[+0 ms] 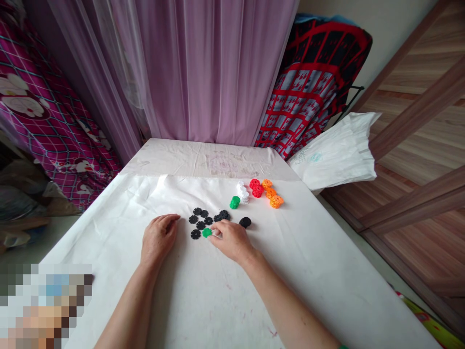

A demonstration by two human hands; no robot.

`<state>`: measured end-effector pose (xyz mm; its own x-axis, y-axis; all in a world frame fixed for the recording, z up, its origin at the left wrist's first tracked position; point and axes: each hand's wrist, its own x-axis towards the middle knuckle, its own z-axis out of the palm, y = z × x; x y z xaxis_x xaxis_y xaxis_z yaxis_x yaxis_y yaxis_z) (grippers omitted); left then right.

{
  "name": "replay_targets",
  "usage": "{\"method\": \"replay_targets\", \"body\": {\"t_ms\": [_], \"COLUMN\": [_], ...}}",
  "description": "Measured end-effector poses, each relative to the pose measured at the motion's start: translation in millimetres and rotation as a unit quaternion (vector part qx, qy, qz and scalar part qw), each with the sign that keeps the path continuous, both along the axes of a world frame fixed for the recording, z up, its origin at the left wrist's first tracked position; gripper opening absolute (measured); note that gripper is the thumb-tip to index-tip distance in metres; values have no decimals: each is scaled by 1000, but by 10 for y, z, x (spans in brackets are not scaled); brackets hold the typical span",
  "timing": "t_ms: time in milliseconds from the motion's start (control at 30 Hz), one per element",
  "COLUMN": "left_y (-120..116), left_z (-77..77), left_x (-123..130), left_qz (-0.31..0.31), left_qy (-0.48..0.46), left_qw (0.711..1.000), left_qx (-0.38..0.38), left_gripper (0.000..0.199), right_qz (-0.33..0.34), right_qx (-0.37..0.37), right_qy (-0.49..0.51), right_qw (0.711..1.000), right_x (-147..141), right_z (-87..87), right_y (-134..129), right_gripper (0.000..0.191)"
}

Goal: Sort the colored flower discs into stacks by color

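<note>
My right hand (231, 239) pinches a green notched plastic disc (207, 232) at its right edge, thumb below and index finger above, low over the tabletop. Several loose black notched discs (200, 225) lie just left of and beyond it. A cluster of black discs (222, 215) sits past my right fingertips, partly overlapping. Right of that hand is a short black stack (245, 222). My left hand (160, 236) rests on the table left of the loose discs, fingers loosely stretched to the right, with nothing seen in it.
Farther back stand a green stack (234, 202), white discs (242, 192), red stacks (256, 188) and orange stacks (271, 193). The table wears a white cloth (203, 300). A white bag (337, 150) hangs at its right edge; purple curtains (218, 68) close off the far side.
</note>
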<state>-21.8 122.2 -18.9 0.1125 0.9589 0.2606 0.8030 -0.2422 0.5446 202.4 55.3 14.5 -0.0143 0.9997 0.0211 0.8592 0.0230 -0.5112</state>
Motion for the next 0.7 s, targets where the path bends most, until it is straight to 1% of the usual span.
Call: {"method": "replay_targets", "body": {"t_ms": [67,300,467,600,700], "left_y": [1,10,16,11,0], "left_z": [-3,-32,-39,-20,0], "left_x": [1,1,-10,-8,3], "left_qz": [1,-1,-5,-6,-4], "left_qy": [-2,-5,-2,0,1], "left_qw": [1000,1000,1000,1000,1000], "left_qx": [0,6,9,8,7], "left_gripper": [39,38,37,38,37], "right_qz": [-3,-18,-14,-27,-76], "right_qx": [-9,-23,-8,22,63], "right_qy": [-21,-56,-62,-31,-23], "right_qw": [1000,998,998,999,995], "right_x": [-83,-192,-210,-107,129], "right_z": [-44,-85,-127,-130,-49], "right_y": [-12,37,23,-8,44], "right_gripper": [21,21,21,17,17]}}
